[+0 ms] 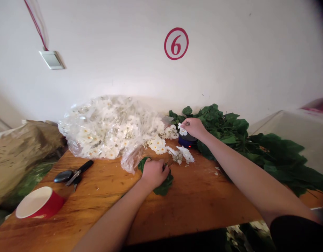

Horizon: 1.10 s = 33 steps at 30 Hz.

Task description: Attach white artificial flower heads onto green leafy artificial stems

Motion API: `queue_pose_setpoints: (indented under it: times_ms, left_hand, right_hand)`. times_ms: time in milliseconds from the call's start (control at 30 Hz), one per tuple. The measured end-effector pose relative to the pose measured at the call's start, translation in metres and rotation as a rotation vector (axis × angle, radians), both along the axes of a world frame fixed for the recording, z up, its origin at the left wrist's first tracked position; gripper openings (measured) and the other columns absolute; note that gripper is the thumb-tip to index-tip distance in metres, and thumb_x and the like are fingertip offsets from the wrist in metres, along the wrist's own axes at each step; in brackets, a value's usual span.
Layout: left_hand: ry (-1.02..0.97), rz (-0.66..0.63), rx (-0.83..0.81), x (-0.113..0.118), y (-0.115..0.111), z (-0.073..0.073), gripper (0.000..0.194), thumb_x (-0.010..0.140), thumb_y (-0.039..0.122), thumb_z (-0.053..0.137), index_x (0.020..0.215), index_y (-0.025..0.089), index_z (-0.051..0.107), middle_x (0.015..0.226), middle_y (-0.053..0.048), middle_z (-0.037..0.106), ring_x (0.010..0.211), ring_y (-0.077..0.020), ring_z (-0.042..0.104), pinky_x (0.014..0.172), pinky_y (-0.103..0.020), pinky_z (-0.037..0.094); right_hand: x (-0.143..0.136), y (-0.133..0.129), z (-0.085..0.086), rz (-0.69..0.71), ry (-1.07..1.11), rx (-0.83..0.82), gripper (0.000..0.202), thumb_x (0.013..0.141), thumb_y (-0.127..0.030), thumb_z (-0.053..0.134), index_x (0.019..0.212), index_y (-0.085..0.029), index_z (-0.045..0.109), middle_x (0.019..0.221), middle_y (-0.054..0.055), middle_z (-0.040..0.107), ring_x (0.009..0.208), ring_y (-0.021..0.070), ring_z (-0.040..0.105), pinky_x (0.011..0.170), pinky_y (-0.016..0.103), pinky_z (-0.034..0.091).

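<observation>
My left hand (155, 172) is closed around an artificial stem with green leaves (163, 187) above the wooden table. White flower heads (181, 155) lie or hang just beyond it, near the stem's end; whether they are joined to it I cannot tell. Farther back, my right hand (194, 127) pinches a small white artificial flower (182, 130) between thumb and fingertips. That flower is over a round dark blue device (187, 140) with a small red light. Loose white blossoms (157, 145) rest between the two hands and the plastic bag.
A clear plastic bag (109, 126) full of white flowers stands against the wall. Green leaf stems (229, 129) are heaped at the right. Black-handled pliers (74, 175) and a red paper bowl (39, 204) occupy the table's left side. Brown sacking (25, 150) lies beyond the left edge.
</observation>
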<state>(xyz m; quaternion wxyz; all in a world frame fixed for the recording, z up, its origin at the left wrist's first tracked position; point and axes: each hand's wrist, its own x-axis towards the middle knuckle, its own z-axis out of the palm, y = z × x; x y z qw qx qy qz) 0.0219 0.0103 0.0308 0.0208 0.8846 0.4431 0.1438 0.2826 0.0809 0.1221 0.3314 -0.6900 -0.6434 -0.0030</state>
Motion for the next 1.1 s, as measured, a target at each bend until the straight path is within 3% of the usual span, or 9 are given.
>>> queue_pose_setpoints:
  times_ms: [433, 1100]
  left_hand:
    - [-0.002, 0.006, -0.02, 0.0, 0.001, 0.0, 0.033, 0.09, 0.04, 0.041, 0.082, 0.018, 0.065, 0.065, -0.006, 0.066, 0.067, -0.0225, 0.064, 0.079, -0.037, 0.037]
    - [-0.005, -0.002, -0.017, 0.0, 0.002, -0.003, 0.034, 0.09, 0.041, 0.041, 0.081, 0.019, 0.066, 0.065, -0.006, 0.066, 0.067, -0.0227, 0.063, 0.079, -0.038, 0.036]
  right_hand:
    - [-0.004, 0.016, -0.009, -0.064, 0.104, 0.004, 0.019, 0.077, -0.031, 0.063, 0.081, -0.017, 0.073, 0.083, 0.006, 0.073, 0.079, 0.0185, 0.065, 0.074, 0.027, 0.046]
    - [-0.003, 0.012, -0.008, -0.074, 0.098, -0.012, 0.018, 0.077, -0.032, 0.062, 0.078, -0.017, 0.073, 0.081, 0.005, 0.073, 0.076, 0.0178, 0.064, 0.069, 0.026, 0.045]
